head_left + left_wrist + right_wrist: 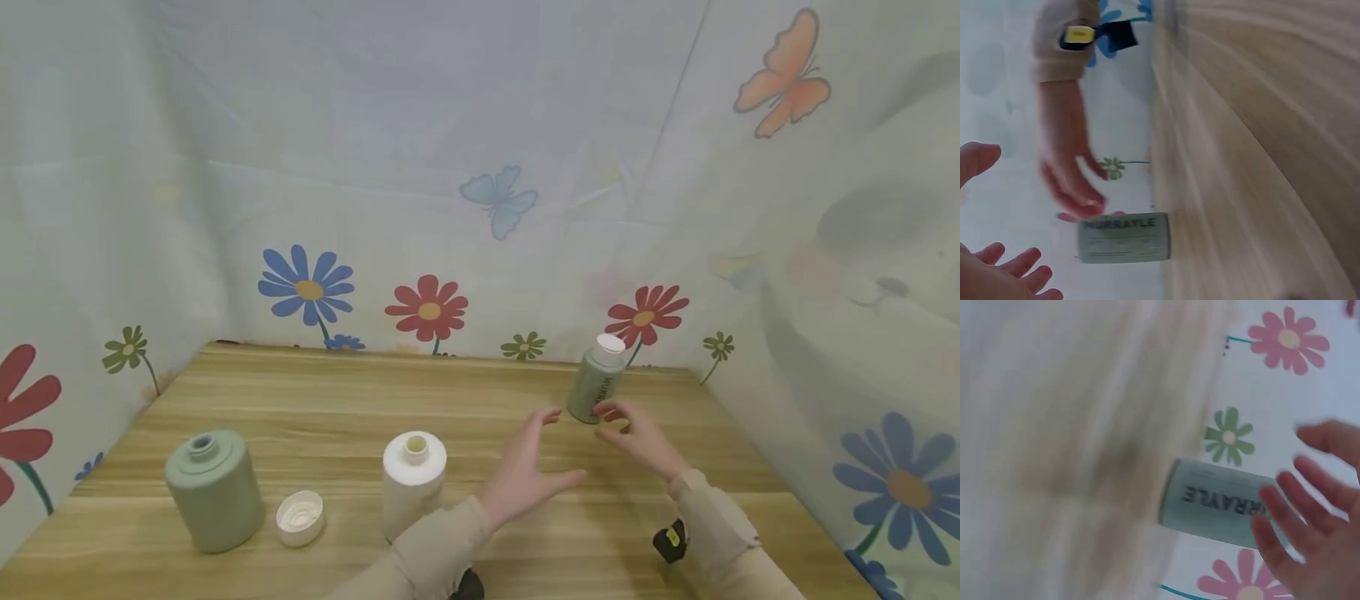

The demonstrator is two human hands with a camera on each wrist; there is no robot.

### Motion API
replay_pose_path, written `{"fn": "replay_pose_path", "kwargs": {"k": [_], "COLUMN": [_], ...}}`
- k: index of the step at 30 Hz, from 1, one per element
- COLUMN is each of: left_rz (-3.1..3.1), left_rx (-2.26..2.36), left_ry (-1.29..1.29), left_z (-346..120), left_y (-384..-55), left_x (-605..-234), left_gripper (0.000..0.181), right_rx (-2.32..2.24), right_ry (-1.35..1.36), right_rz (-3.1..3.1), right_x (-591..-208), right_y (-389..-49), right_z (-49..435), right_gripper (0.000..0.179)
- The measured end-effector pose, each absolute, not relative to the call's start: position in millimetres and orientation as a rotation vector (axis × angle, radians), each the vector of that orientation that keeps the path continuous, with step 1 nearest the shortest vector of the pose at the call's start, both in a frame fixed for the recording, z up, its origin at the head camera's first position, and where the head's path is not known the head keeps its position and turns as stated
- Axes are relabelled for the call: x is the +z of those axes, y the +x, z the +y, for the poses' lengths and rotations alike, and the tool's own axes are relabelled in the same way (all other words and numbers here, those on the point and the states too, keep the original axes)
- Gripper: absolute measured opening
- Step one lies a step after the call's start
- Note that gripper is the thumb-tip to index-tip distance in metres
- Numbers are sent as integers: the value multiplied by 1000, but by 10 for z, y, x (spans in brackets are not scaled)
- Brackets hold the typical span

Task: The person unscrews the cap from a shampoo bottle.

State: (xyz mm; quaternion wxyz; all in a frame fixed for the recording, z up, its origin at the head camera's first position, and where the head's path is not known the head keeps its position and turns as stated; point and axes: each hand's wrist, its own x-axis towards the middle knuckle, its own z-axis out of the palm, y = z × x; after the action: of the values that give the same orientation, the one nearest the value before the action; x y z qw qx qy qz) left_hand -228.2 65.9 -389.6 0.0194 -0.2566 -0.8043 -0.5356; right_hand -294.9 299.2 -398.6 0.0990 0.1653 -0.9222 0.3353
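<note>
A green bottle [592, 383] with dark lettering and a white cap [611, 342] stands upright toward the back right of the table. My right hand [636, 437] is just in front of it, fingers spread and loosely bent, holding nothing; its fingertips overlap the bottle's lower side in the head view. In the right wrist view those fingers [1300, 515] cross the lettered side of the bottle [1216, 500]. My left hand [521, 475] hovers over the table to the left, thumb and fingers apart with nothing between them. Near its wrist is a white bottle [414, 479] with an uncapped neck.
At the left of the wood-grain table [337, 392] stands a wider green bottle [215, 492] with an open neck. Beside it lies a white cap [300, 517], its hollow side up. A cloth printed with flowers and butterflies [500, 200] hangs behind and along the sides.
</note>
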Motion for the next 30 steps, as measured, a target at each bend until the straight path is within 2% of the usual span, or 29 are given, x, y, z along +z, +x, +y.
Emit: {"fn": "replay_pose_path", "kwargs": {"k": [3,5,12,15,24,30], "left_rz": [-2513,-2513,-2509,-2504,-2447,-2482], "left_rx": [-1722,-1766,-1885,-1903,-1862,-1808], "left_ry": [-741,-722,-645,-586,-473,-361], "left_z": [852,980,1393,1524,1732,1726], "left_y": [-2445,-2530,-2738,-2816,-3180,-3339], "left_x": [-3934,-3942,-3985,-4055,-4198,-4310], "left_gripper": [77,76,74,73,77,89], "right_rx": [998,989,993,1057,1352,1351], "right_ry": [296,198,-14,-57,-22,-19], "right_rz": [-2613,-2547,-2559,-2604,-2588,-2544], "right_x": [-3829,-3737,-3565,-3576,-3578,-3637], "right_y": [-3029,-3087,-3278,-3367,-3590,-3704], "right_z": [3039,3062,3095,3126,3083,2912], "right_gripper": [26,31,71,79,75,65]}}
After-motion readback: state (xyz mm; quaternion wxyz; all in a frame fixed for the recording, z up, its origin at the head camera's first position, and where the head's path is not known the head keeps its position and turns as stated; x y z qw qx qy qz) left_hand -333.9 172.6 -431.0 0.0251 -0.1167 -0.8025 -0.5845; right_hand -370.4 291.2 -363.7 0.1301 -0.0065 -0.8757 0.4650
